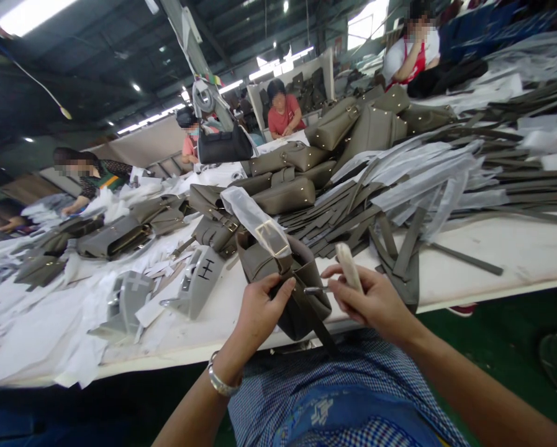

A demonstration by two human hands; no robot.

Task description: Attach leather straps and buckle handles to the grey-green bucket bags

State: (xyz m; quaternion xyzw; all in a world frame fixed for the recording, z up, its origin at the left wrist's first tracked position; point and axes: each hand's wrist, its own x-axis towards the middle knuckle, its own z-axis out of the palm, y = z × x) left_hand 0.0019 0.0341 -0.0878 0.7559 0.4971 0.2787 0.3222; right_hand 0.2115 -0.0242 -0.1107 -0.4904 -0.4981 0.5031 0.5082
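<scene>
the step in hand looks like working a metal rod [316, 290] at the dark strap [318, 323] on a bag [258, 257]. the bag sits near the front edge of the surface [469, 261], straight before the wearer, twelve o'clock being away from the body. the left hand [262, 310] is at the bag's seven o'clock side, thumb and fingers pinched together on it beside the strap; whether they grip the strap itself is hidden. the right hand [374, 301], at about three o'clock, has its fingers curled round a pale handle [349, 267]. the rod sticks out from these fingers toward nine o'clock, its tip close by the strap; i cannot tell whether it touches, or whether rod and handle are one tool. the next move seems to call for a steady left pinch and the tip lined up with the strap.

the bag's long axis seems to slant from about ten to four o'clock, though the hands cover part of it. the strap's loose end points to five, over the edge, while the clear plastic sleeve [246, 214] beyond the gold buckle [272, 239] points to ten.
</scene>
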